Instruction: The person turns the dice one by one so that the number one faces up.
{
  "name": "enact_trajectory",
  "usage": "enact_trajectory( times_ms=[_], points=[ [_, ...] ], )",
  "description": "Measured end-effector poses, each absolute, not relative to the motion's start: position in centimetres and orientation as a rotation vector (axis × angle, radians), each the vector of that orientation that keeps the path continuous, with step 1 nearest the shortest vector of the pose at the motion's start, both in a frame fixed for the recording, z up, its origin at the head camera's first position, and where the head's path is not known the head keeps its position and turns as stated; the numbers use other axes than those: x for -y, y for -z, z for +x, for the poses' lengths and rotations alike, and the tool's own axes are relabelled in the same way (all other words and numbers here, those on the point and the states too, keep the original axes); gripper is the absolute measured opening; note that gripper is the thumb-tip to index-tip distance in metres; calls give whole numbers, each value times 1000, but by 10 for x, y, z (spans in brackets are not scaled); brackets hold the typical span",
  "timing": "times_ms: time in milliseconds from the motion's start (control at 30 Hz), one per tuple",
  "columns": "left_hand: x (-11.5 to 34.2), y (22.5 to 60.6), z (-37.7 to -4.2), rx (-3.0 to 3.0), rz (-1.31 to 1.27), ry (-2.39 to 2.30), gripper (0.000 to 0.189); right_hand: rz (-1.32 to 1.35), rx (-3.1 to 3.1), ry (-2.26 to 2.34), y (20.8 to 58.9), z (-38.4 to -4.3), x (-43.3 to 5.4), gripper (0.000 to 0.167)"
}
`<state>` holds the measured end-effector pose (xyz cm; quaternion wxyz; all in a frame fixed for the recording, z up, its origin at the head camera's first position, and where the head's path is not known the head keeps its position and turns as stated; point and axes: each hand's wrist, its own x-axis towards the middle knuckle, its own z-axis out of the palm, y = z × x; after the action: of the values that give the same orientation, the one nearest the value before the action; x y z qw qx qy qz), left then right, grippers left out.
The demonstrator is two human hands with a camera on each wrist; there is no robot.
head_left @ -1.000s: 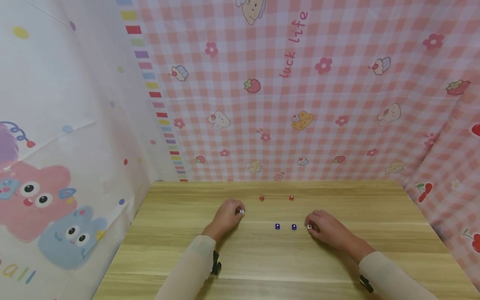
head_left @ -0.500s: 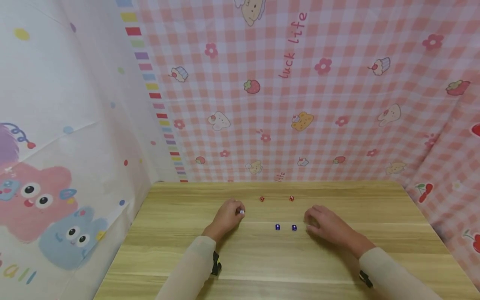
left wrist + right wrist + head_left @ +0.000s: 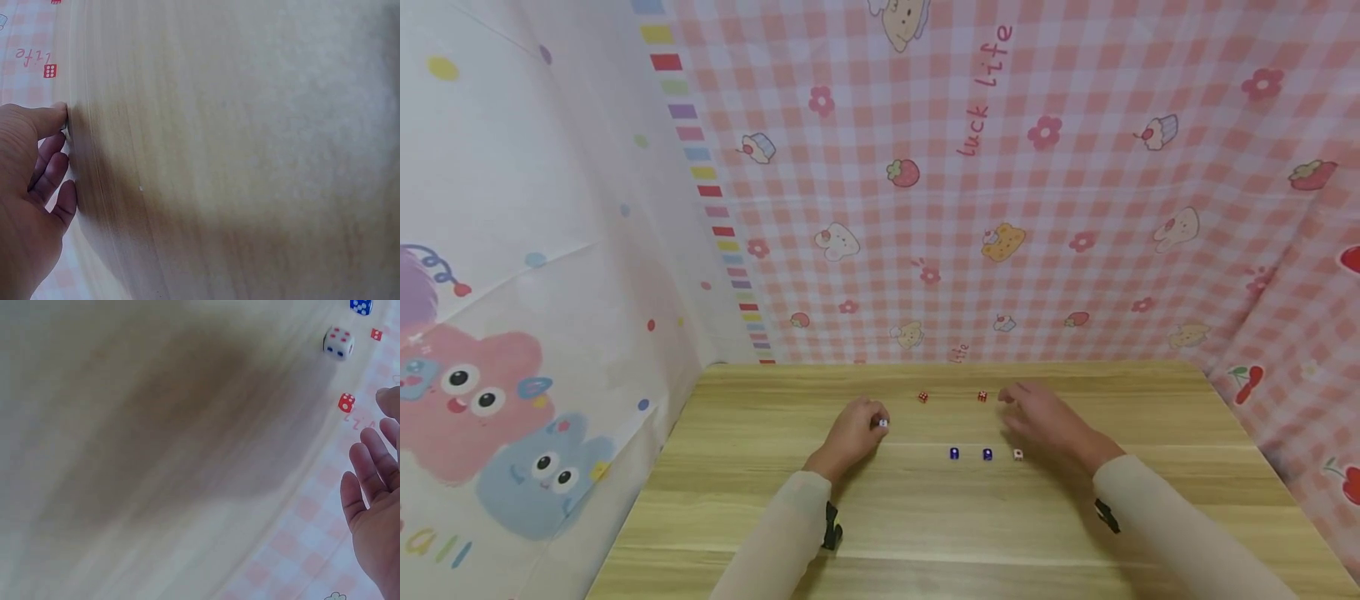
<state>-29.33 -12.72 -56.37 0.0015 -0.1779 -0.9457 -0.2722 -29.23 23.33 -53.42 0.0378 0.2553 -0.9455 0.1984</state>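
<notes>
My left hand (image 3: 852, 433) pinches a small white die (image 3: 883, 423) between thumb and finger, low over the table's left half; in the left wrist view the fingers hide most of it. To the right, my right hand (image 3: 1047, 422) holds nothing, its fingers extended and apart just right of a red die (image 3: 982, 397). The right wrist view shows that hand (image 3: 378, 494) with loosely spread fingers. A second white die (image 3: 1018, 455) rests on the table in front of the right hand, at the right end of a row with two blue dice (image 3: 987, 454).
Another red die (image 3: 922, 397) lies at the back, between the hands. The wooden table (image 3: 895, 533) ends at a pink checked cloth (image 3: 880, 208) behind. A white printed cloth (image 3: 587, 208) hangs on the left side.
My right hand has released the white die at the right end of the blue row. It has moved back and slightly left, towards the right red die. The left hand stays put.
</notes>
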Motion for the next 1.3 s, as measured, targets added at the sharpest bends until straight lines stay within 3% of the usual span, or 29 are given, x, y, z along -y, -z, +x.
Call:
enact_trajectory(
  times_ms=[500, 800, 1300],
  points=[
    [130, 568, -297, 2963, -566, 849, 5, 847, 2924, -501, 536, -335, -216, 36],
    [129, 566, -294, 2967, -573, 873, 5, 806, 2983, -638, 543, -345, -206, 19],
    [129, 567, -295, 2954, -578, 861, 6, 810, 2982, -563, 551, -351, -201, 10]
  ],
)
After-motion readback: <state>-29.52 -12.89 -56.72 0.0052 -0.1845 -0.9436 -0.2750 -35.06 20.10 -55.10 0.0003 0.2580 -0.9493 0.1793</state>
